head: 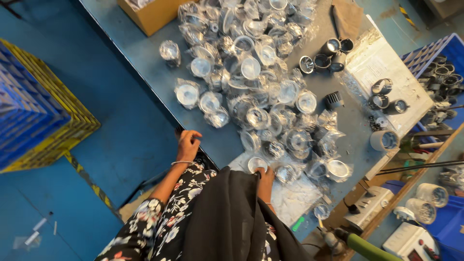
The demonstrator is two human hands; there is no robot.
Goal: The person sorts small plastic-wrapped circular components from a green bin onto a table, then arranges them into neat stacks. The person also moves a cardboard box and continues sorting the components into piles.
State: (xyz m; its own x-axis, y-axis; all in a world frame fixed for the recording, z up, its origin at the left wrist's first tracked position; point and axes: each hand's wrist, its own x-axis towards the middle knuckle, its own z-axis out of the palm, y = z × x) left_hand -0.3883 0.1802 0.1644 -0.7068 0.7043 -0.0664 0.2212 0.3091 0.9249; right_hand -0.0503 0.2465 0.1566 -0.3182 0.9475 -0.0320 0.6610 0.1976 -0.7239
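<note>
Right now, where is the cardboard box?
In the head view, the cardboard box sits at the table's far top-left corner, just left of the pile of bagged metal fittings.

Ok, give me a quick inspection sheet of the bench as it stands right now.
Surface: grey-blue table, worn, mostly covered.
Job's things: heap of bagged metal lamp housings; one round housing at the near edge.
Clutter: unbagged black housings, cardboard box, paper sheet.
Grip: left hand rests on the table edge, holding nothing; right hand touches the round housing, closure unclear.
Cables: black lead by a white unit.
Surroundings: stacked blue and yellow crates, blue floor.
</note>
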